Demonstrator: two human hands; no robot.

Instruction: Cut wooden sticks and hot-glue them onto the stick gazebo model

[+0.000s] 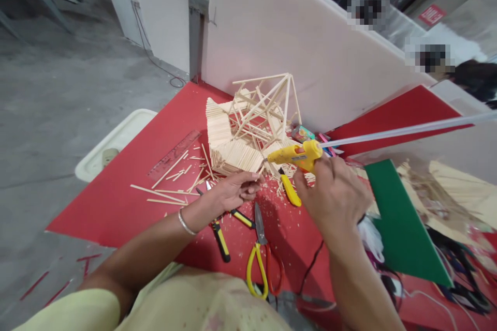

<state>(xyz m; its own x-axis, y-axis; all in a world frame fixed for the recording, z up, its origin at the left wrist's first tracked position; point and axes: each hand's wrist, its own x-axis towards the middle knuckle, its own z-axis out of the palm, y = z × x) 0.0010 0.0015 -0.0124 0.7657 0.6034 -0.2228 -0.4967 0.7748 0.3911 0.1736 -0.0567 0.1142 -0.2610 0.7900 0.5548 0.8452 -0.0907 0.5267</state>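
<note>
Standing on a red tabletop [108, 201], a pale wooden-stick structure [236, 155] is fronted by a yellow utility knife [290, 190], black-and-yellow pliers [221, 243] and yellow-and-red-handled scissors [261, 240]. On a white rimmed tray-like surface [120, 134], a beige object [110, 155] is seen. A yellow glue gun [297, 155] is gripped by the right hand [336, 191]; whether anything is pinched by the left hand [236, 189] cannot be told.
</note>
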